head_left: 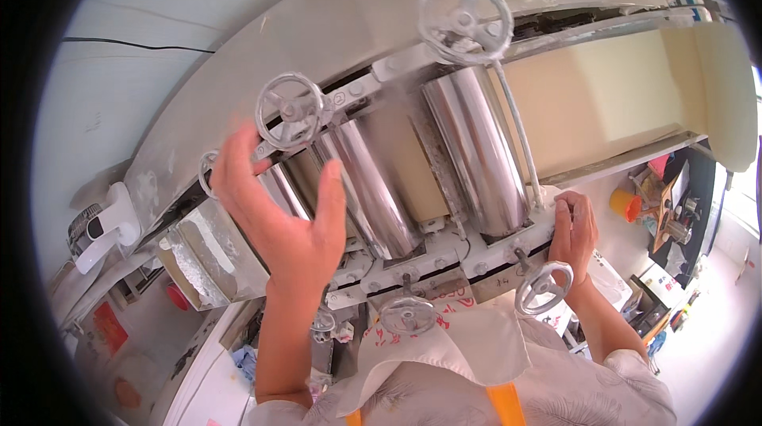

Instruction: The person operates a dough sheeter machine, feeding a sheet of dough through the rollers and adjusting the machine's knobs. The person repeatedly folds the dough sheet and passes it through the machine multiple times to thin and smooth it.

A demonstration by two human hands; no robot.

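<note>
Dough sheeter, operator leaning over the roller bank (413, 164). Left hand (282, 208) is raised open above the left rollers, fingers (238, 168) spread and slightly curled, gripping nothing; it sits just below the small handwheel (290, 110) on the far side of the roller bank, fingertips close to its rim, contact unclear. Right hand (573, 228) rests on the near frame rail (444, 255) at the right end of the roller bank, fingers pressed together and curled over the rail edge, just above the near right handwheel (544, 287). Looks like a roller-gap adjustment step: one hand bracing, the other going for a wheel. Judgement only: next move needs a proper closed grip on the wheel rim and a controlled turn, keeping the sleeve and fingers out of the roller nip. Dough sheet (595, 101), pale yellow, lies flat on the belt right of the roller bank, running off toward the picture's right edge. Larger handwheel (466, 20) above the roller bank, another near wheel (407, 315) below it. Whole machine is flour-dusted. Pale wall with a black cable (135, 45) left of the roller bank; cluttered floor and an orange cup (625, 205) lower right; red button (176, 297) lower left.
</note>
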